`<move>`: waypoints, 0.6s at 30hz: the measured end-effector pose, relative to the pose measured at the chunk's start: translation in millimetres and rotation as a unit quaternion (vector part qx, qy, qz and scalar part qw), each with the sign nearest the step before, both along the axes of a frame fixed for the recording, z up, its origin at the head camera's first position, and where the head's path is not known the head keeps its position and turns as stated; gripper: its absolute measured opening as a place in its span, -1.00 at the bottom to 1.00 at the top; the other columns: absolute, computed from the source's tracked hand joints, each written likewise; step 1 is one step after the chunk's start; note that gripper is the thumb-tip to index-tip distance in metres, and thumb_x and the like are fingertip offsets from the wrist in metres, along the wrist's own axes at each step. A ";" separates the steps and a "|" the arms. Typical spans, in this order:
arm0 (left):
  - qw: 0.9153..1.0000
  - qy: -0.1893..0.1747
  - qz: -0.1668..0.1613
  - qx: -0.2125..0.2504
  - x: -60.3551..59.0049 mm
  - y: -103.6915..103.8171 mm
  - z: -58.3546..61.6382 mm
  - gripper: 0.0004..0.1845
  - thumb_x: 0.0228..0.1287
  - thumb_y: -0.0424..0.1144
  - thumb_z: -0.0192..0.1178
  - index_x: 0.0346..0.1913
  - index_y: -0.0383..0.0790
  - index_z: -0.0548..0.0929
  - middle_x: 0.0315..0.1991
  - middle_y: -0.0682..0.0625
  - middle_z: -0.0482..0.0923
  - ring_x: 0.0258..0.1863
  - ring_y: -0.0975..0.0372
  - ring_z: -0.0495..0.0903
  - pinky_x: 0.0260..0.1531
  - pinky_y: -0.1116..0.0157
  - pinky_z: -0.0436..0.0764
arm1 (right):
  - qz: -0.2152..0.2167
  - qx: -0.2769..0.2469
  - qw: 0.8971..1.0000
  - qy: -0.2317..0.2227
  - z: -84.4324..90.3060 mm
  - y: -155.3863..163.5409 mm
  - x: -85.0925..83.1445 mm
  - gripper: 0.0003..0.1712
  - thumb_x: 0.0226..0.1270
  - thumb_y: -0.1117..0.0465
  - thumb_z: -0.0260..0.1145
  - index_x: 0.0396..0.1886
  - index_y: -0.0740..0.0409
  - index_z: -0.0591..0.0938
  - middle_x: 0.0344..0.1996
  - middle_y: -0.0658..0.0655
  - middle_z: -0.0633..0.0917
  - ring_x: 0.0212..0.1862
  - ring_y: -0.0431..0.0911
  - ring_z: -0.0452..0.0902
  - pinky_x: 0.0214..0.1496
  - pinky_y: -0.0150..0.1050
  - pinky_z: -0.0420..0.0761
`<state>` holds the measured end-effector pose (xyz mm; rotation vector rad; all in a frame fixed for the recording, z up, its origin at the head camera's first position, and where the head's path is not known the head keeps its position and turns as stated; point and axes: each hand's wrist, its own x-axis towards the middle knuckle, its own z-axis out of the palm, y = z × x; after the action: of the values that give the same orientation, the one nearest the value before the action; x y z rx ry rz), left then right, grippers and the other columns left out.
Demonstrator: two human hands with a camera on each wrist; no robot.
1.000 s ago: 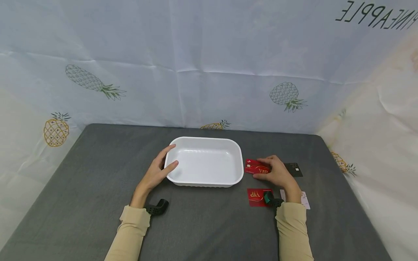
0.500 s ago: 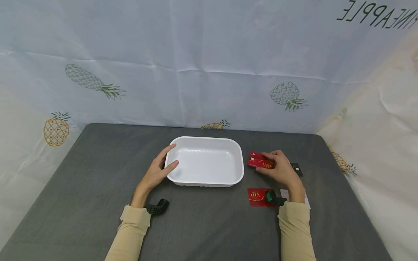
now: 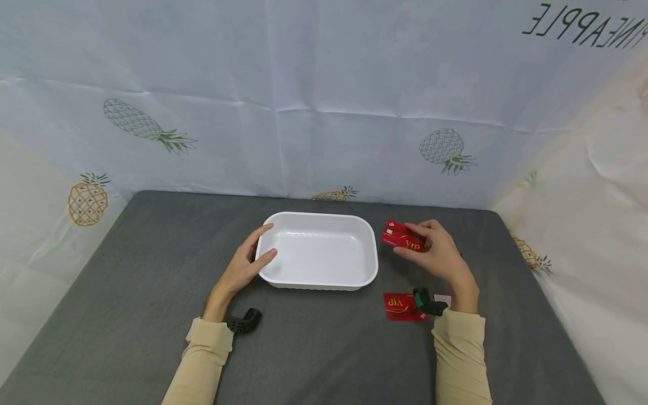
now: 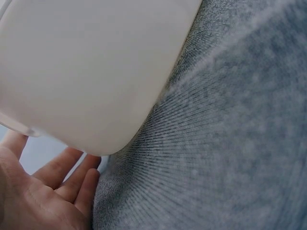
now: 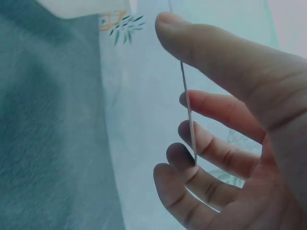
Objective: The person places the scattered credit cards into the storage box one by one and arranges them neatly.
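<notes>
Right hand (image 3: 440, 250) pinches a red VIP card (image 3: 403, 237) above the table (image 3: 126, 292), right of centre frame. Left hand (image 3: 243, 264), fingers relaxed, rests against the white tray (image 3: 372, 270). A second red card (image 3: 397, 305) lies lower right.

Right hand (image 3: 440, 250): risen off the grey table (image 3: 126, 315), moved farther away. Red card (image 3: 403, 237): lifted with it, now pinched in air, just right of the white tray (image 3: 319, 281).

Soft even light, blurry wrist views
</notes>
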<state>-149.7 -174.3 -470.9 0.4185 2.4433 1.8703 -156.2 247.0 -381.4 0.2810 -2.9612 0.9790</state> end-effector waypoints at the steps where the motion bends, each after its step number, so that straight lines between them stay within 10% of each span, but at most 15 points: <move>1: 1.000 0.000 0.000 0.001 0.0 0.0 0.0 -0.32 0.46 -0.26 0.17 0.58 -0.08 0.24 0.63 -0.23 0.03 0.51 -0.13 0.22 0.39 -0.25 0.23 | 0.001 -0.002 1.000 0.003 2.1 -1.8 0.3 -0.20 0.22 0.08 0.55 0.37 0.36 0.51 0.06 0.35 0.51 0.01 0.11 0.41 -0.14 -0.25 0.61; 18: 1.000 0.002 0.002 0.003 -2.2 -0.1 -1.5 -0.33 0.46 -0.27 0.18 0.57 -0.08 0.25 0.64 -0.21 0.03 0.57 -0.13 0.14 0.43 -0.25 0.18 | 0.057 -0.017 0.998 -0.006 14.8 -40.3 -7.3 -0.22 0.22 0.13 0.55 0.38 0.32 0.52 0.12 0.34 0.50 -0.02 0.11 0.42 -0.18 -0.23 0.60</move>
<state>-151.9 -174.4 -472.5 0.4167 2.4430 1.8820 -163.6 206.7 -366.5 0.4489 -2.9656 1.0446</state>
